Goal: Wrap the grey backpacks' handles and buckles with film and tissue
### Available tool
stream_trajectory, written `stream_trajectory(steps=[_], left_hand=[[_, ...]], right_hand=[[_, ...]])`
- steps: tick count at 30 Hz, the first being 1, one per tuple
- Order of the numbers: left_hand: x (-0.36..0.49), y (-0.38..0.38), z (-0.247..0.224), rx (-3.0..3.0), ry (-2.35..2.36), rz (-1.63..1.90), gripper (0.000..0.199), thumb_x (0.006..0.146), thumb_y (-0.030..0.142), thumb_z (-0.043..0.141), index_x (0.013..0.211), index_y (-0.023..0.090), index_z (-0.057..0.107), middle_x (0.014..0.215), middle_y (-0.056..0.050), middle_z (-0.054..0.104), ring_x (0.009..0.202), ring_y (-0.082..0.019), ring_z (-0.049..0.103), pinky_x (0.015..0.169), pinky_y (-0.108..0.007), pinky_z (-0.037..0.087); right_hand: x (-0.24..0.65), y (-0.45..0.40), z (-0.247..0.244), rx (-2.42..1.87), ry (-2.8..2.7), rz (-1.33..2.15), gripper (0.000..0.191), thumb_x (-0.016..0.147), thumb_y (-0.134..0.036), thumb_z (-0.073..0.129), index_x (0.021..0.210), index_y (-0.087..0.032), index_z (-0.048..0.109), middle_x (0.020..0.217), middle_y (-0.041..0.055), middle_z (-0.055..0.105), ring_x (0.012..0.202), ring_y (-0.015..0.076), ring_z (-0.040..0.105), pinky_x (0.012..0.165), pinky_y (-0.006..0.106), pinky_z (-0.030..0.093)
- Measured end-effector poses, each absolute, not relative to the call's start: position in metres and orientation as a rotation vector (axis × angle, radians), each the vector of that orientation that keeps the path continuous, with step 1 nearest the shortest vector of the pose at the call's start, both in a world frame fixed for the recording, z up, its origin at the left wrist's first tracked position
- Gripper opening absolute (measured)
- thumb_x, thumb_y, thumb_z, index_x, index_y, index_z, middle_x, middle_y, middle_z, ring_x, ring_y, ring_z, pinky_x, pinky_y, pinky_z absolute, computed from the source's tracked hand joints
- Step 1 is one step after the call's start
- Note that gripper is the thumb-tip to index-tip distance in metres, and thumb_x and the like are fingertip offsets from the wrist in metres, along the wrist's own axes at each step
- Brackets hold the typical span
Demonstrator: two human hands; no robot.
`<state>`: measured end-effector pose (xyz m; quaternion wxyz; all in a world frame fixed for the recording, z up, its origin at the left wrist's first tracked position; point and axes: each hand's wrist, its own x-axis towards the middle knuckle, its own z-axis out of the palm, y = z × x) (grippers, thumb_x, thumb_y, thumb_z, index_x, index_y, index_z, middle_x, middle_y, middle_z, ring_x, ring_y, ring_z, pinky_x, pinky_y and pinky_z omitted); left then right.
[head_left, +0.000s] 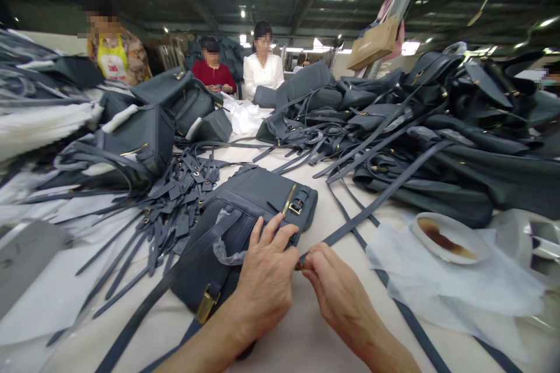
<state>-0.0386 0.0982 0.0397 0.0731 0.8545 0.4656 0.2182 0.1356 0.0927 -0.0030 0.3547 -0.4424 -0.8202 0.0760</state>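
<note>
A dark blue-grey leather handbag (245, 195) lies tilted on its side in front of me, with a gold zip (289, 199), a small buckle (296, 205) and a gold clasp (207, 304). Clear plastic wraps its handle (225, 224). Across the bag's near side lies my left hand (269, 265), fingers bent over it and gripping it; the thumb is hidden. My right hand (332, 277) is closed at the bag's right edge, pinching the end of a long strap (380, 195). The small part between both hands' fingertips is mostly covered.
Loose short straps (184, 192) lie left of the bag. Piles of similar bags (144, 134) and long-strapped bags (437, 169) flank the table. At right, a white dish with brown residue (448, 239) sits on a thin white sheet (464, 297). Several people (262, 73) are across the table.
</note>
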Motion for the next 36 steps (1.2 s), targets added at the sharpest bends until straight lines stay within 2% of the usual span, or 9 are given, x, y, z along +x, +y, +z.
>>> stream_trajectory(steps=[9,12,14,20,23,25,28,30,36], left_hand=[[-0.041,0.094,0.041,2.387,1.41,0.785,0.026,0.086,0.007,0.045,0.082,0.021,0.066,0.135,-0.002,0.057,0.141,-0.028,0.031,0.119,-0.057,0.016],[-0.041,0.094,0.043,2.344,1.405,0.805,0.027,0.085,0.006,0.045,0.082,0.022,0.067,0.133,-0.002,0.059,0.14,-0.027,0.034,0.119,-0.057,0.017],[-0.042,0.094,0.042,2.337,1.395,0.827,0.026,0.085,0.007,0.046,0.082,0.022,0.067,0.133,-0.002,0.059,0.14,-0.027,0.034,0.118,-0.057,0.018],[-0.041,0.092,0.031,2.405,1.399,0.856,0.028,0.087,0.008,0.046,0.083,0.022,0.069,0.136,-0.003,0.059,0.139,-0.028,0.037,0.117,-0.059,0.021],[-0.039,0.093,0.028,2.441,1.413,0.824,0.027,0.086,0.008,0.048,0.084,0.023,0.071,0.138,-0.004,0.058,0.139,-0.028,0.039,0.117,-0.059,0.022],[-0.038,0.093,0.027,2.456,1.42,0.793,0.026,0.085,0.008,0.05,0.082,0.023,0.071,0.139,-0.005,0.058,0.138,-0.029,0.04,0.116,-0.061,0.023],[-0.036,0.095,0.025,2.489,1.416,0.744,0.027,0.086,0.009,0.046,0.08,0.021,0.07,0.137,-0.01,0.059,0.136,-0.031,0.043,0.113,-0.065,0.026],[-0.034,0.1,0.022,2.534,1.381,0.714,0.03,0.087,0.009,0.042,0.08,0.021,0.068,0.134,-0.012,0.061,0.134,-0.031,0.046,0.111,-0.067,0.027],[-0.039,0.085,0.031,2.477,1.298,0.753,0.024,0.081,0.007,0.048,0.084,0.023,0.067,0.132,-0.013,0.062,0.129,-0.03,0.052,0.111,-0.066,0.029]], right_hand=[[0.165,0.066,-0.012,-1.479,-2.149,0.255,0.032,0.098,-0.033,0.041,0.068,-0.026,0.039,0.054,-0.0053,0.051,0.047,0.0134,0.055,0.048,0.025,0.04],[0.165,0.068,-0.008,-1.475,-2.045,0.234,0.016,0.094,-0.024,0.04,0.088,-0.026,0.054,0.073,0.0002,0.068,0.065,0.0175,0.068,0.061,0.027,0.049],[0.165,0.07,-0.007,-1.5,-2.044,0.266,0.023,0.088,-0.018,0.043,0.103,-0.027,0.058,0.085,0.0006,0.075,0.076,0.0192,0.073,0.067,0.028,0.052],[0.158,0.073,-0.006,-1.547,-2.114,0.304,0.017,0.092,-0.03,0.049,0.1,-0.03,0.064,0.094,0.001,0.079,0.081,0.022,0.076,0.067,0.028,0.054],[0.149,0.072,-0.006,-1.619,-2.137,0.302,0.026,0.096,-0.039,0.044,0.082,-0.028,0.063,0.07,0.0007,0.075,0.062,0.0206,0.073,0.053,0.026,0.049],[0.148,0.068,-0.006,-1.625,-2.163,0.266,0.025,0.093,-0.03,0.047,0.072,-0.026,0.06,0.062,0.0003,0.071,0.056,0.0197,0.07,0.05,0.026,0.048],[0.161,0.063,-0.004,-1.478,-2.15,0.181,0.028,0.08,-0.012,0.046,0.091,-0.023,0.069,0.11,0.0108,0.075,0.096,0.025,0.072,0.074,0.03,0.056],[0.177,0.062,0.001,-1.471,-2.105,0.227,0.041,0.08,-0.014,0.048,0.113,-0.021,0.069,0.127,0.0128,0.068,0.109,0.0272,0.068,0.086,0.035,0.055],[0.23,0.059,0.02,-1.74,-1.984,0.506,0.034,0.084,-0.041,0.051,0.106,-0.029,0.075,0.074,0.0041,0.077,0.074,0.0291,0.073,0.072,0.039,0.055]])
